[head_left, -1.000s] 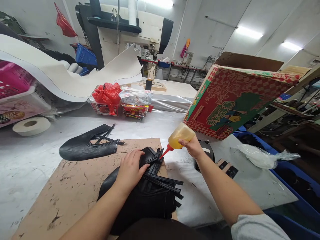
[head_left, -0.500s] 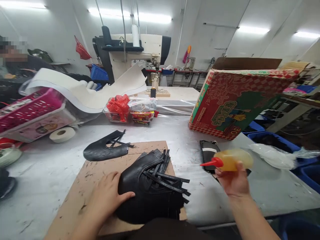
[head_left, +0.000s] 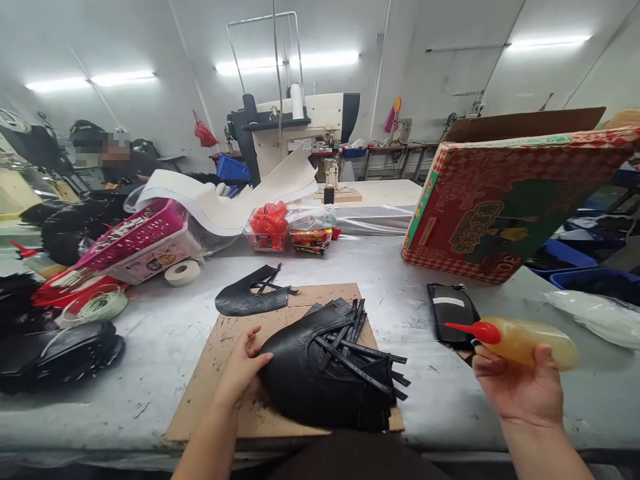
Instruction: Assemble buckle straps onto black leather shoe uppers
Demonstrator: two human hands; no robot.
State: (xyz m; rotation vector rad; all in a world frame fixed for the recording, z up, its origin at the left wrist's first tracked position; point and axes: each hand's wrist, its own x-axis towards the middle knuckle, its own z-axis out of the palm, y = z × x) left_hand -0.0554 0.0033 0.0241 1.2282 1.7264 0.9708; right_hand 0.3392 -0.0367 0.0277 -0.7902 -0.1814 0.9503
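Note:
A stack of black leather shoe uppers [head_left: 320, 373] with crossing straps lies on a brown board [head_left: 200, 400] in front of me. My left hand [head_left: 243, 367] is at the stack's left edge, its thumb against the top upper and its fingers apart. It holds nothing. My right hand [head_left: 520, 383] grips a squeeze bottle [head_left: 537, 340] of yellowish liquid, lying sideways in the fingers. Its red nozzle [head_left: 475, 329] points left, toward the stack. One single black upper [head_left: 253, 293] rests over the board's far left corner.
A red and green carton [head_left: 480, 213] leans at the back right. Near it lies a black piece with a white strip [head_left: 450, 310]. At left are a pink basket [head_left: 135, 233], a tape roll [head_left: 183, 273] and more black pieces [head_left: 65, 357]. Behind stands a sewing machine [head_left: 310, 113].
My view has swung left, so everything sits farther right in the picture. My left hand's fingers have lifted from beside the stack. The bottle stays in my right hand.

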